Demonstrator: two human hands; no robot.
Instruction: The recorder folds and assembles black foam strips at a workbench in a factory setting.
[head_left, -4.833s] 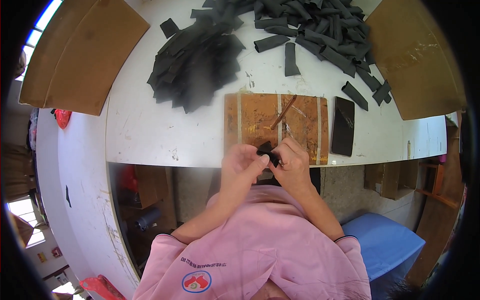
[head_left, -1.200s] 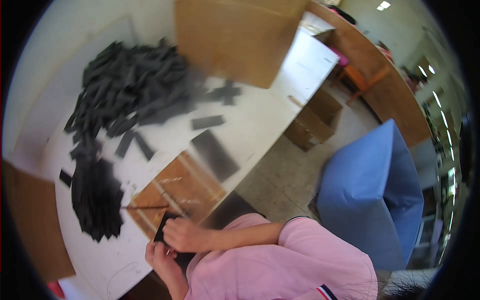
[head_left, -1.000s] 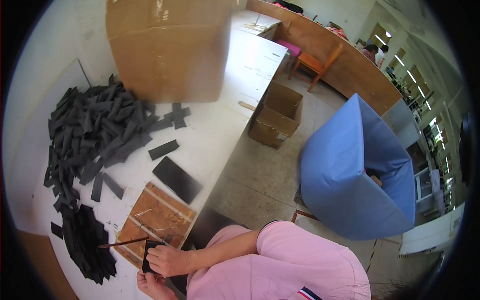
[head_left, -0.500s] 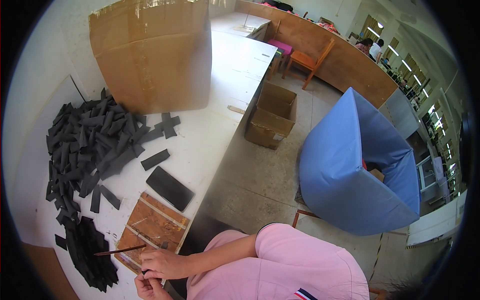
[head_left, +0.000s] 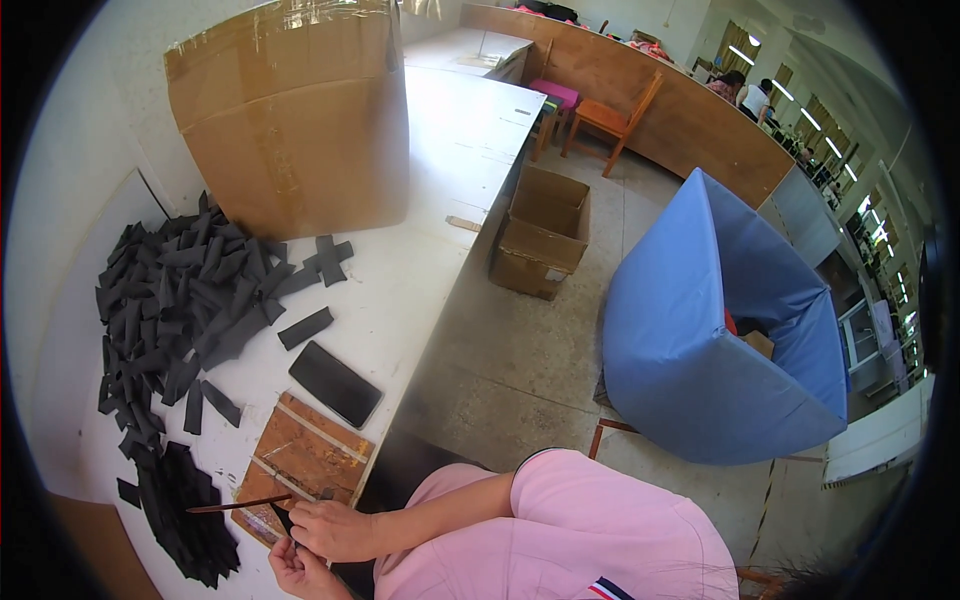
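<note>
My right hand (head_left: pixel 335 529) is closed on a thin, dark brown pointed stick (head_left: pixel 235 503), whose tip points left over the worn brown board (head_left: pixel 315 440). Just below it, my left hand (head_left: pixel 302 572) pinches a small black fabric piece (head_left: pixel 284 519); most of that piece is hidden by the fingers. Left of the hands lies a stack of flat black fabric strips (head_left: pixel 185 515). Farther back spreads a heap of short black fabric pieces (head_left: pixel 185 290), with a few loose ones near it. A black phone (head_left: pixel 336 383) rests beside the board.
A large cardboard box (head_left: pixel 295 130) stands at the back of the white table (head_left: pixel 440 140). On the floor to the right are an open cardboard box (head_left: pixel 535 255) and a big blue fabric-covered bin (head_left: pixel 670 330). An orange chair (head_left: pixel 605 120) and people (head_left: pixel 753 98) appear farther off.
My right hand has shifted slightly right and away from my left hand, and more of the black piece shows between them. The view has tilted a little.
</note>
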